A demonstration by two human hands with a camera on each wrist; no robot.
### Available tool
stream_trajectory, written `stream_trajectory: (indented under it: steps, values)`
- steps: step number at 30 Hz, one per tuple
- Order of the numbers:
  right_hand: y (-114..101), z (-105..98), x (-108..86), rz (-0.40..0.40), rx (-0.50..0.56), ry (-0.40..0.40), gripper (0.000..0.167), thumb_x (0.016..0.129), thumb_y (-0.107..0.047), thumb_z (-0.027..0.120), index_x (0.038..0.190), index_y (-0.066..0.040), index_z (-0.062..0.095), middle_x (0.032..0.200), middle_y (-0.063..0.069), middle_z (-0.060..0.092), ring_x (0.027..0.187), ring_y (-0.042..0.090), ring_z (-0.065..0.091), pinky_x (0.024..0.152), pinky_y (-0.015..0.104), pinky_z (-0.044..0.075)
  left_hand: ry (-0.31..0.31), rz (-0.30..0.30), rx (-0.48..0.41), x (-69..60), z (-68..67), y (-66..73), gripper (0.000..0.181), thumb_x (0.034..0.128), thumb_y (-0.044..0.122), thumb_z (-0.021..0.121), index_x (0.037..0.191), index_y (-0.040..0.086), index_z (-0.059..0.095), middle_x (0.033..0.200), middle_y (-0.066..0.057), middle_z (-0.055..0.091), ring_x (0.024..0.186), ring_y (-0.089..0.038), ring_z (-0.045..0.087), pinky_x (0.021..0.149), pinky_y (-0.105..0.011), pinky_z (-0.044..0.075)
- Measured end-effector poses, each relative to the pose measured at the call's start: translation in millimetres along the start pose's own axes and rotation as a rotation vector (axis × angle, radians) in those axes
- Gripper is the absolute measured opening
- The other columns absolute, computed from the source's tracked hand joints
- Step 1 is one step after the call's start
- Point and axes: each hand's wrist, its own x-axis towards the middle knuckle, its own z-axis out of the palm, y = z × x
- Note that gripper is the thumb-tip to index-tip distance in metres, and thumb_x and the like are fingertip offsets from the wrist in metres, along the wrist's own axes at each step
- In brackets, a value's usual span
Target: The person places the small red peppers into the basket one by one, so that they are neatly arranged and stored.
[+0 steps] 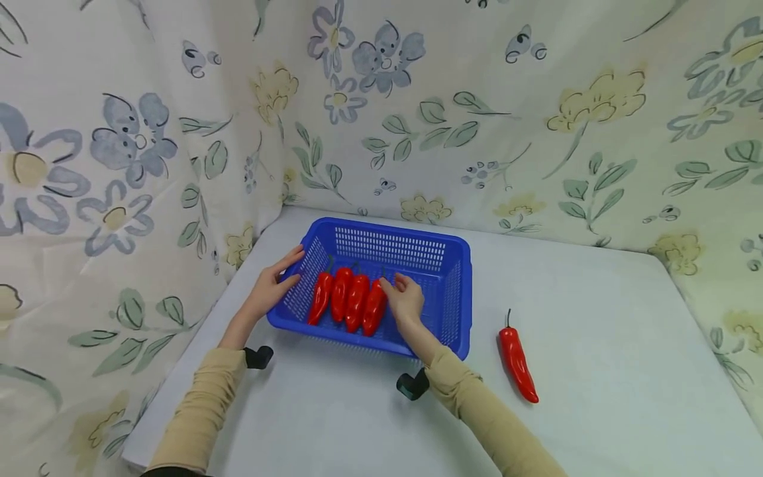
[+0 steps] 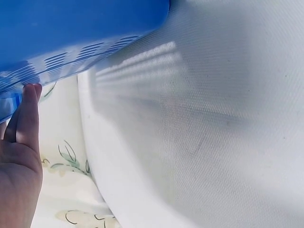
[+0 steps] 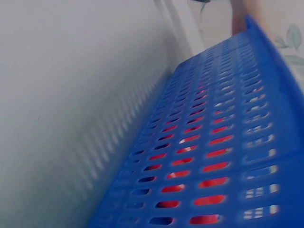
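A blue plastic basket (image 1: 456,291) holds several red chili peppers (image 1: 356,303) side by side. My left hand (image 1: 265,291) rests at the basket's left rim, its fingers and thumb apart. In the left wrist view, the straight fingers (image 2: 29,114) touch the basket's slotted side (image 2: 85,54). Inside the basket, my right hand (image 1: 408,301) pinches the top of the rightmost chili pepper (image 1: 374,310) with bent fingers. Red shows through the slots of the basket wall (image 3: 228,137) in the right wrist view, where the right hand itself is hidden.
One more red chili pepper (image 1: 517,364) lies on the white table (image 1: 614,344), right of the basket, its stem pointing away. Floral cloth (image 1: 429,159) hangs behind the table and along its left side.
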Motion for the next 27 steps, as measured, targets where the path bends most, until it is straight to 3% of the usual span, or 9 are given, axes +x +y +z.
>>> stream_trajectory:
  steps: [7,12,19,27]
  values:
    - [3,-17,-14.0,-0.13,0.093,-0.116,0.054,0.086,-0.023,0.069,0.132,0.001,0.053,0.134,0.02,0.056,0.125,0.031,0.054,0.1,0.04,0.048,-0.016,-0.004,-0.019,-1.4,5.1,-2.5,0.05,0.0944,-0.001,0.05,0.143,-0.001,0.038,0.157,-0.014,0.024,0.144,-0.037,0.022,0.108,-0.055,0.032]
    - [-5,-42,-23.9,-0.21,0.119,-0.18,0.054,0.087,-0.023,0.068,0.134,-0.002,0.051,0.137,0.017,0.054,0.128,0.029,0.052,0.1,0.037,0.047,0.001,0.013,-0.021,0.1,-0.7,0.5,0.049,0.095,0.003,0.051,0.143,0.002,0.04,0.157,-0.012,0.025,0.144,-0.036,0.022,0.107,-0.055,0.033]
    - [-12,-93,-38.7,-0.247,0.095,-0.18,0.052,0.089,-0.02,0.066,0.136,-0.006,0.05,0.14,0.011,0.052,0.129,0.021,0.051,0.094,0.02,0.047,0.001,-0.017,-0.028,2.8,-3.4,7.9,0.05,0.0949,0.002,0.051,0.144,0.004,0.039,0.158,-0.01,0.024,0.145,-0.033,0.021,0.109,-0.056,0.031]
    - [-3,-142,-54.5,-0.22,0.065,-0.116,0.055,0.091,-0.023,0.064,0.14,-0.007,0.045,0.143,0.011,0.049,0.132,0.02,0.048,0.09,0.009,0.045,-0.017,-0.022,-0.024,-5.5,-1.7,34.3,0.049,0.0932,-0.004,0.049,0.14,-0.009,0.037,0.155,-0.022,0.023,0.142,-0.042,0.021,0.108,-0.06,0.03]
